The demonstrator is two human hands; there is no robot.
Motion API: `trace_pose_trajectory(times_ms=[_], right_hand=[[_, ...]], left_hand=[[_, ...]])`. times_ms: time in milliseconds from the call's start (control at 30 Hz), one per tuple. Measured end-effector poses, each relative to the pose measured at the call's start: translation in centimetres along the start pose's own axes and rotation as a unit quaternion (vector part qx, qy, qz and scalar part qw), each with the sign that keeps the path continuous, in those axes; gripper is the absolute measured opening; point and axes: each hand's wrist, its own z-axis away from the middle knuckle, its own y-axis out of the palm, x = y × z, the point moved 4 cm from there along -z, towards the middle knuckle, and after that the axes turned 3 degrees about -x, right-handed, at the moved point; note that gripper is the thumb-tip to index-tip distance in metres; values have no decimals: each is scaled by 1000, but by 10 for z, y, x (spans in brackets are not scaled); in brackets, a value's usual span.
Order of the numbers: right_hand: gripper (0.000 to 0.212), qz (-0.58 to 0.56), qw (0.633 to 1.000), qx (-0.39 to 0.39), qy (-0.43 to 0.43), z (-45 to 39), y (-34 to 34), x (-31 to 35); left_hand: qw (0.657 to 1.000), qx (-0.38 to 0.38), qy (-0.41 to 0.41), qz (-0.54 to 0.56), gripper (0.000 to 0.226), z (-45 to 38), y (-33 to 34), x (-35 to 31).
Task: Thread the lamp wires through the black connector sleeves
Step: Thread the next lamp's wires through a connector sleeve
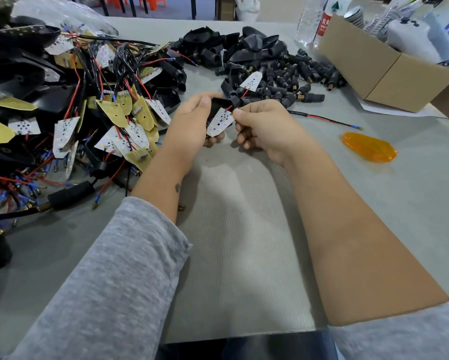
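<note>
My left hand [192, 120] grips a black lamp housing [219, 103] above the table's middle. A white LED board [220, 122] lies against the housing, and my right hand [262, 126] pinches the board's right edge. Short red wires run from the board's top into the housing. A black-sleeved cable with red wire and a blue-tipped terminal [324, 118] trails to the right over the table. Loose black connector sleeves [296, 79] lie heaped behind my hands.
A big tangle of wired LED boards and black housings [75, 107] fills the left side. An orange lens [369, 147] lies at the right. A cardboard box [382, 71] and water bottles [314, 19] stand at the back right. A grey mat [239, 242] covers the table.
</note>
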Motion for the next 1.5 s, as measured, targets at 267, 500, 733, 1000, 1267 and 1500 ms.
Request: trace_pose_trajectory(times_ms=[267, 500, 733, 1000, 1267, 1500], right_hand=[[18, -7, 1000, 10, 8, 1, -2, 1], [27, 27, 998, 58, 17, 5, -7, 3], [24, -20, 999, 39, 22, 5, -6, 3], [29, 94, 987, -124, -45, -2, 8, -1], [34, -26, 987, -157, 7, -1, -3, -2], [40, -299, 928, -201, 95, -6, -18, -10]], left_hand=[[999, 7, -45, 30, 34, -3, -3, 2], [998, 28, -41, 24, 32, -3, -3, 3], [998, 16, -50, 30, 34, -3, -1, 3], [998, 26, -21, -47, 36, -5, 1, 7], [999, 12, -35, 20, 31, -7, -4, 7], [994, 6, -79, 80, 36, -9, -9, 6]])
